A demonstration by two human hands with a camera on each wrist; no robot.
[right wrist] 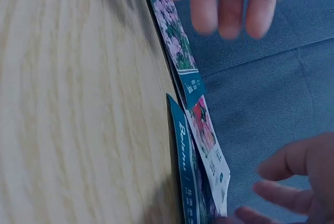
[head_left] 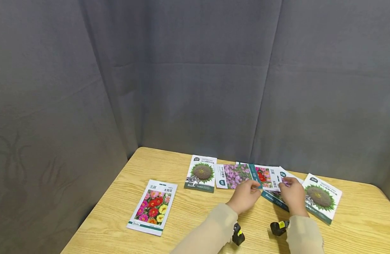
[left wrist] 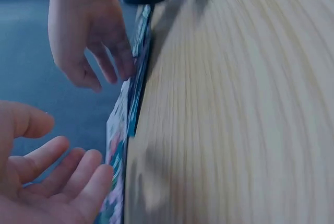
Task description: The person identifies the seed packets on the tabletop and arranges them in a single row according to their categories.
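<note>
A grey curtain hangs behind a wood-grain table. Along the table's far side lies a row of seed packets: a sunflower packet at the left, a purple-flower packet set sideways beside it, and a second sunflower packet at the right end. A mixed-flower packet lies well apart, nearer the left edge. The purple-flower packet's teal end overlaps a red-flower packet, also sideways, which partly covers a teal-edged packet. The left hand, fingers loosely extended and spread, is near that overlap; contact cannot be confirmed. The right hand, its thumb and fingers parted, is at the red-flower packet's right end; no pinch is evident. Each wrist carries a small black device.
</note>
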